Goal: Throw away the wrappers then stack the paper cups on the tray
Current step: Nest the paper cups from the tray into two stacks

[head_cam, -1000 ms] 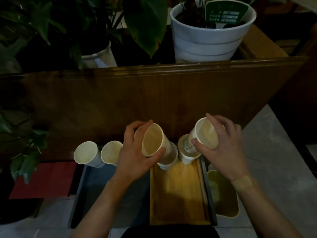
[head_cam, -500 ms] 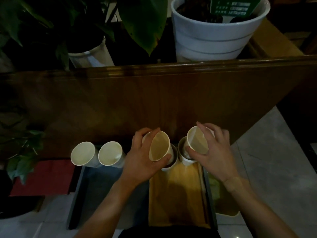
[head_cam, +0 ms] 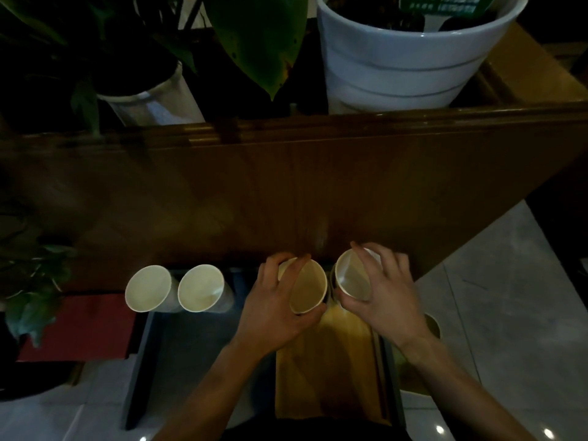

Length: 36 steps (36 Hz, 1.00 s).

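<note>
My left hand (head_cam: 273,310) grips a paper cup (head_cam: 309,286) over the far end of the wooden tray (head_cam: 327,364). Just to its right, my right hand (head_cam: 383,294) grips a second paper cup (head_cam: 353,278). Both cups tilt with their mouths toward me and hide whatever stands under them at the tray's far end. Two more white paper cups (head_cam: 148,292) (head_cam: 201,292) stand side by side to the left, on the far edge of a dark grey surface (head_cam: 191,351). No wrapper shows.
A brown wooden panel (head_cam: 286,192) rises right behind the cups. White plant pots (head_cam: 404,55) (head_cam: 152,100) and leaves sit above it. A yellow-green bin (head_cam: 428,332) is right of the tray, a red board (head_cam: 79,329) on the left, grey floor tiles on the right.
Both hands have lowered their cups down toward the cups at the tray's far end, which now are covered. The camera has tipped further down.
</note>
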Each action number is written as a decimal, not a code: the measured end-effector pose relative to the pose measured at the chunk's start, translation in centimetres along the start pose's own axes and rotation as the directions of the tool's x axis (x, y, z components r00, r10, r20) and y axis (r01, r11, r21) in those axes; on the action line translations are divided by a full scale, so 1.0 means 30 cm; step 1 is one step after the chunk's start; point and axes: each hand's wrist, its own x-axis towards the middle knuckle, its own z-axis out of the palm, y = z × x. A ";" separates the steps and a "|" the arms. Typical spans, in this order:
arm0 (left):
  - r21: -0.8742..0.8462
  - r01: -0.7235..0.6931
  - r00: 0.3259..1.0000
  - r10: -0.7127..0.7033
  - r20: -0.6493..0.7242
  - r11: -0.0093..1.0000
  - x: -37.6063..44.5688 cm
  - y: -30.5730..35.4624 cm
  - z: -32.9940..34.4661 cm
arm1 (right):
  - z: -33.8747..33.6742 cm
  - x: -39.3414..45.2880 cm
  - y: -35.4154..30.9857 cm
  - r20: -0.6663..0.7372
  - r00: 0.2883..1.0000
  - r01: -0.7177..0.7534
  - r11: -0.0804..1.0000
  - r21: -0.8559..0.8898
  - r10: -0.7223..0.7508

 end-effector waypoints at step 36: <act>0.069 0.017 0.999 -0.020 0.049 0.997 -0.001 -0.047 0.097 | 0.069 0.000 0.026 0.112 0.993 0.016 0.999 0.052 -0.022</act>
